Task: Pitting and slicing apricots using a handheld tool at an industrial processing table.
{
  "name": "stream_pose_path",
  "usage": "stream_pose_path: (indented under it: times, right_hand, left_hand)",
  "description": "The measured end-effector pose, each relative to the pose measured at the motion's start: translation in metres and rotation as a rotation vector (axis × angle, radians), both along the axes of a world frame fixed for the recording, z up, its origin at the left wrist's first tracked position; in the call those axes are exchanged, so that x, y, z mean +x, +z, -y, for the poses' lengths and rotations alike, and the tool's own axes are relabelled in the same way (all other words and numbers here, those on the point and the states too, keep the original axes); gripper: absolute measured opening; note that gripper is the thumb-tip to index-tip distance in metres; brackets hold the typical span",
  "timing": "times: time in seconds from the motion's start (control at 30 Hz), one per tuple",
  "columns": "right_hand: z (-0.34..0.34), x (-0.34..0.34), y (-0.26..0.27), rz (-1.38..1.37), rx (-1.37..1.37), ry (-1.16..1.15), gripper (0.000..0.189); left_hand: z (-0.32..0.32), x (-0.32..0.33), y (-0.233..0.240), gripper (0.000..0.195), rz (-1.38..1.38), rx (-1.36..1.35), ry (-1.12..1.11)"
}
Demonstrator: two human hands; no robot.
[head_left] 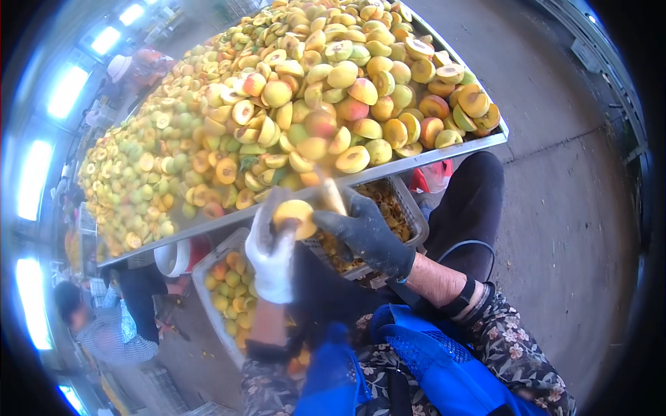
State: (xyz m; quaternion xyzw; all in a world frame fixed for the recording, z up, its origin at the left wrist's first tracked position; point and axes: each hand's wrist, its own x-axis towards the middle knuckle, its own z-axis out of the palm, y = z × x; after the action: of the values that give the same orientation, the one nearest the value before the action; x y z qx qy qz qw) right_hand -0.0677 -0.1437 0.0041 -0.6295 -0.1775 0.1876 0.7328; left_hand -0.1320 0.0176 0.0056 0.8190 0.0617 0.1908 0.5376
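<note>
My left hand point(271, 255), in a white glove with grey fingers, grips a yellow peach half point(294, 218) with its cut face up. Close on its right, my right hand point(372, 234) in a dark grey glove is shut on a small hand tool point(332, 195) with a pale shaft. Blur hides the tool's exact kind, and whether it touches the fruit I cannot tell. Just beyond both hands, a large heap of peach halves point(343, 75) fills a metal-edged table point(432, 157). Many of them lie cut side up, showing brown pit hollows.
Below the table edge, a plastic crate point(419, 229) holds brownish pits or scraps point(387, 205). Another crate point(200, 278) to the left contains peaches point(234, 286). A white and red bucket point(174, 258) stands beyond it. One person point(117, 322) sits at left; another point(138, 67) is across the table.
</note>
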Motion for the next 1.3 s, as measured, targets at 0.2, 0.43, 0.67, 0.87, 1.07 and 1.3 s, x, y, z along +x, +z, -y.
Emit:
stream_pose_path:
  times: [0.2,0.43,0.67,0.87,1.07,1.3]
  right_hand:
    - [0.003,-0.021,0.005,-0.599,0.236,0.244,0.027]
    - [0.018,-0.038,0.012,0.684,-0.255,-0.054,0.020]
    - [0.018,-0.050,0.015,0.763,-0.415,-0.035,0.020]
    - [0.019,-0.054,-0.003,0.570,-0.265,0.137,0.049]
    - [0.020,-0.047,0.008,0.573,-0.226,0.101,0.022]
    - [0.011,-0.041,0.000,-0.052,0.253,0.117,0.025]
  left_hand:
    - [0.054,0.020,0.011,0.069,0.345,-0.452,0.338]
    - [0.048,0.010,0.019,0.076,0.310,-0.524,0.173]
    - [0.058,0.010,0.023,0.078,0.422,-0.326,0.218]
    - [0.060,0.009,0.024,0.072,0.481,-0.130,0.222]
    - [0.051,0.009,0.025,0.070,0.459,-0.054,0.148]
    - [0.053,0.015,0.024,0.066,0.371,-0.465,-0.040]
